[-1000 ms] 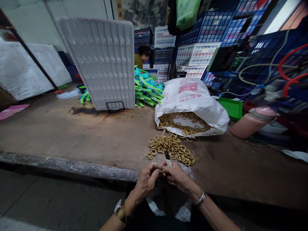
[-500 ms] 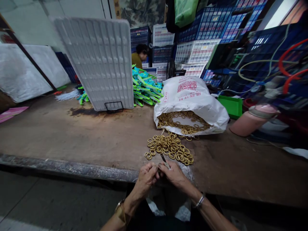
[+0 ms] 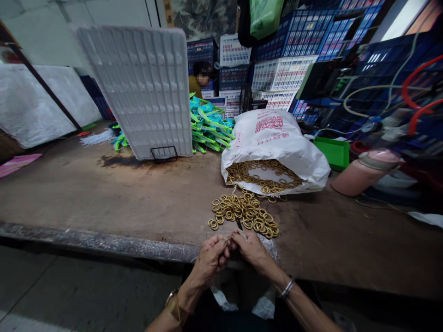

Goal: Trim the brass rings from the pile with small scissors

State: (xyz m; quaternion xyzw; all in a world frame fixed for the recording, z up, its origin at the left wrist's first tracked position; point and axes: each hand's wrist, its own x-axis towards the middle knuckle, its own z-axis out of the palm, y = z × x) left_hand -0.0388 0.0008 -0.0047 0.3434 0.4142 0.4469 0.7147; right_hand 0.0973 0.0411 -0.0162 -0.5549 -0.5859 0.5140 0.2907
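My left hand and my right hand meet at the near edge of the brown worktable. The left hand pinches a small brass ring, mostly hidden by the fingers. The right hand is closed on a small knife whose dark blade points away from me. Just beyond the hands lies a heap of brass rings. More rings spill from a white plastic sack lying on its side behind the heap.
A white ribbed tray stands upright on a wire stand at the back. A pile of teal and green packets lies beside it. A person sits behind. A green bin, a pink cylinder and stacked crates fill the right.
Both hands stay together at the table edge; the knife blade has shifted slightly between the fingers. The view has tilted a little.
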